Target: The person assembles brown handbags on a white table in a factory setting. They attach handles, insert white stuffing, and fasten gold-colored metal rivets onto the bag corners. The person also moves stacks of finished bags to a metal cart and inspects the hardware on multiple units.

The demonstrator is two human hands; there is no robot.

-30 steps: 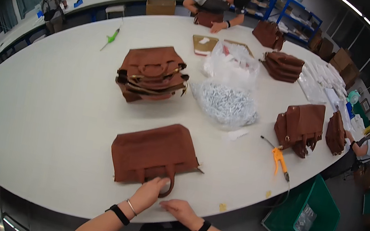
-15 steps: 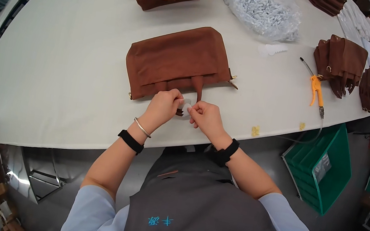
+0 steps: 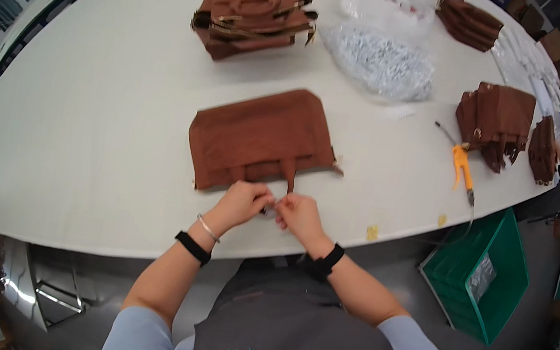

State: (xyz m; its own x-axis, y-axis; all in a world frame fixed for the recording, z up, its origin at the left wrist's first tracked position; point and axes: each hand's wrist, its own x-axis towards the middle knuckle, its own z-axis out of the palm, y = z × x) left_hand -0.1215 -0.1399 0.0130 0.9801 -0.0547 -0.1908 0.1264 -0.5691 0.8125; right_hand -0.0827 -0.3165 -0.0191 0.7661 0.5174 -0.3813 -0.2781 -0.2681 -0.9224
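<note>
A brown handbag (image 3: 264,135) lies flat on the table, its handles (image 3: 287,170) pointing toward me. At the handle ends, my left hand (image 3: 243,204) and my right hand (image 3: 301,216) meet almost fingertip to fingertip. Both are closed in a pinch on a small whitish, see-through piece (image 3: 271,209), mostly covered by my fingers. Its exact kind is too small and blurred to make out. A zipper end (image 3: 337,170) sticks out at the bag's right side.
Another brown bag (image 3: 252,16) stands farther back, beside a clear plastic bag of small white pieces (image 3: 382,62). Rightward lie an orange air blow gun (image 3: 461,168) with a hose and stacked brown bags (image 3: 495,123). A green crate (image 3: 500,289) sits below the table edge.
The view has shifted, so the table and bags appear lower. My fingertips have come closer together, and the whitish piece shows less between them. The handbag stays in place on the table.
</note>
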